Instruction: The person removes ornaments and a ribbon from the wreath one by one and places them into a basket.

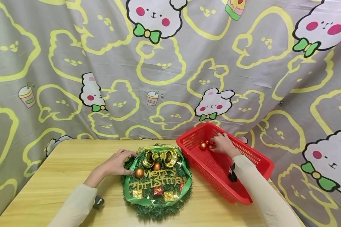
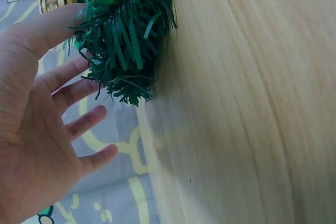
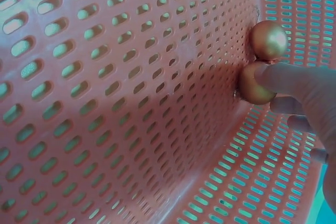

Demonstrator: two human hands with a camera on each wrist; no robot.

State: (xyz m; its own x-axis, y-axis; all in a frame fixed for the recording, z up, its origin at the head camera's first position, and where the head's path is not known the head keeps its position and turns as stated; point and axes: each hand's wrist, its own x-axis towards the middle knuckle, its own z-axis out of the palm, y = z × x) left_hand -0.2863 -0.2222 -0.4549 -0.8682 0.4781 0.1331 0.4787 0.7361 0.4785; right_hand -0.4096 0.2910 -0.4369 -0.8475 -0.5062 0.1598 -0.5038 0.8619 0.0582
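A round green tinsel wreath (image 1: pixel 156 212) lies on the table, with gold bells (image 1: pixel 170 158), "Merry Christmas" lettering and small gift boxes. Two orange-gold baubles (image 1: pixel 139 172) sit on its left and upper middle. My left hand (image 1: pixel 116 162) holds the wreath's left edge between thumb and first fingers; the other fingers are spread, as the left wrist view shows. Inside the red basket (image 1: pixel 208 176), my right hand (image 1: pixel 223 145) pinches a gold bauble (image 3: pixel 251 88). Another gold bauble (image 3: pixel 269 40) touches it at the basket wall. The right hand's other fingers are partly hidden.
The slotted plastic basket stands at an angle to the right of the wreath, its high rim around the right hand. Under everything is a wooden table (image 1: pixel 65 164). A grey patterned curtain (image 1: pixel 164 94) hangs behind the table and along its right side.
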